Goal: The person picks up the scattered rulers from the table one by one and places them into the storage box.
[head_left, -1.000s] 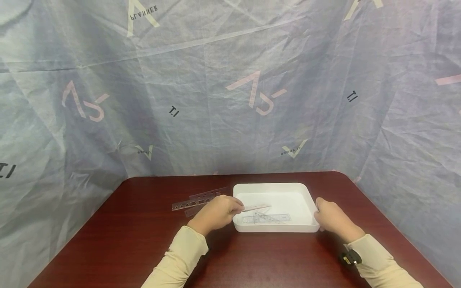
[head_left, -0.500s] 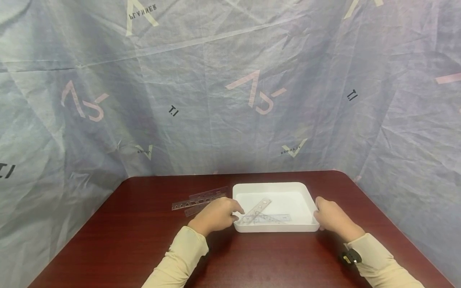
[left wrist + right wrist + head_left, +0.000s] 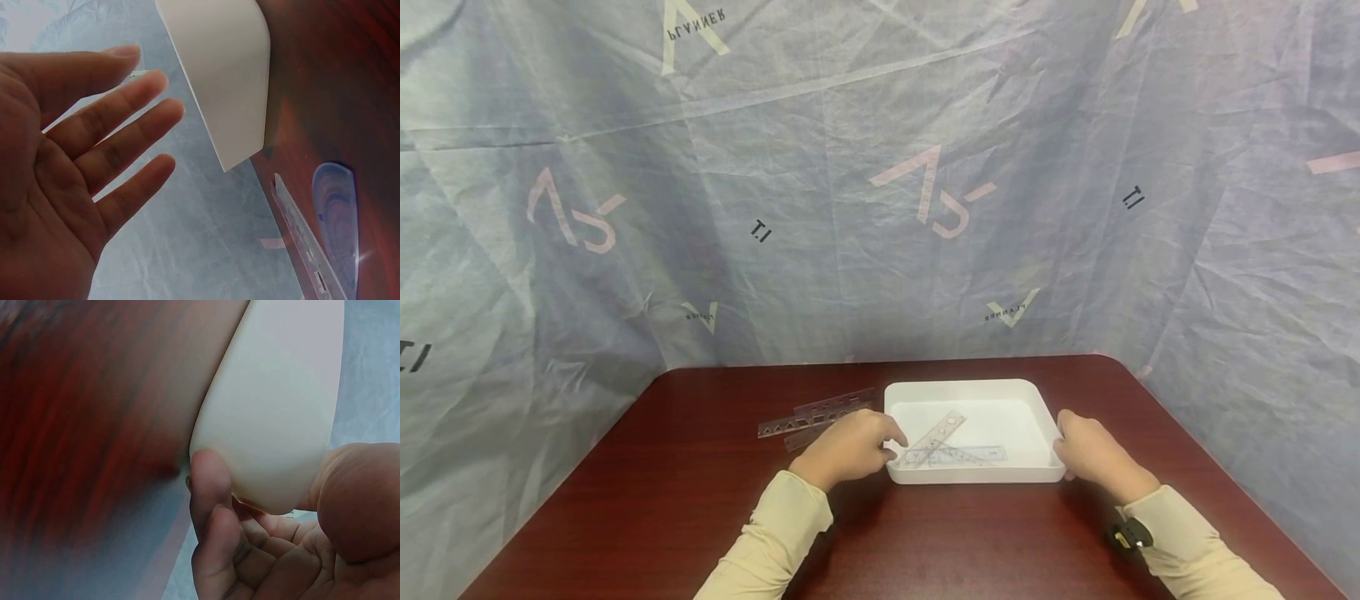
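A white tray (image 3: 973,476) stands on the table, with several clear plastic rulers lying crossed in its front left part. One clear ruler (image 3: 953,422) with round holes lies slanted over another ruler (image 3: 994,453). At the tray's left rim is my left hand (image 3: 852,446); its fingers are spread and hold nothing in the left wrist view. My right hand (image 3: 1093,454) grips the tray's right side. In the right wrist view, the thumb is at the rim and fingertips (image 3: 211,475) press the outer wall of the tray (image 3: 269,412).
Left of the tray, several clear stencil rulers (image 3: 775,428) lie overlapping on the dark red table (image 3: 685,500), partly behind my left hand. A bluish ruler end (image 3: 335,206) shows beside another ruler in the left wrist view. A grey printed cloth (image 3: 820,275) hangs behind the table.
A second ago my left hand pinched a ruler over the tray's left side. It let go, and that ruler now lies slanted in the tray. The right hand has stayed put.
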Demonstrator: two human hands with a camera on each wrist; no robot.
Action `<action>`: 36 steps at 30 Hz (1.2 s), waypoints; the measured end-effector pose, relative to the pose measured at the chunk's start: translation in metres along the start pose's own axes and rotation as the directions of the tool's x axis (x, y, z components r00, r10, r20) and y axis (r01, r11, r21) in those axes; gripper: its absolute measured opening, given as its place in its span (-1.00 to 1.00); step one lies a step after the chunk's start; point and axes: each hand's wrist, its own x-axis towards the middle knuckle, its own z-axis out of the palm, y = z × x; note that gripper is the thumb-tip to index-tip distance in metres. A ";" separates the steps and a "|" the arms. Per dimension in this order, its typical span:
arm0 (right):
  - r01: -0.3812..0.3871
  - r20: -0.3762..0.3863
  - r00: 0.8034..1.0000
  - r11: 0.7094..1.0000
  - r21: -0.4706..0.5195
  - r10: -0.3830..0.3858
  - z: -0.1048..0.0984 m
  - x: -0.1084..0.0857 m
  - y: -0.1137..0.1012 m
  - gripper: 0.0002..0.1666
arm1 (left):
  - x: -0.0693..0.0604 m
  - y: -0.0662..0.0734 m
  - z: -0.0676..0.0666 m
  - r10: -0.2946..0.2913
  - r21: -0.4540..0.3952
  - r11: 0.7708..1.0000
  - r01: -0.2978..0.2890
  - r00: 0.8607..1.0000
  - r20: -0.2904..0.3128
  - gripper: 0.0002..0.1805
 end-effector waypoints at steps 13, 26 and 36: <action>-0.016 0.013 1.000 1.000 -0.005 0.016 -0.001 -0.002 -0.002 -0.93 | -0.006 -0.008 -0.018 -0.008 -0.067 0.998 0.003 0.998 -0.070 -0.82; -0.005 0.009 1.000 1.000 0.003 0.005 -0.001 -0.001 -0.001 -0.91 | -0.016 -0.029 -0.040 -0.089 -0.119 0.990 0.070 0.982 -0.166 -0.84; 0.000 0.006 1.000 1.000 -0.002 0.000 -0.001 -0.001 -0.001 -0.91 | -0.027 -0.048 -0.053 -0.145 -0.089 0.988 0.128 0.965 -0.219 -0.81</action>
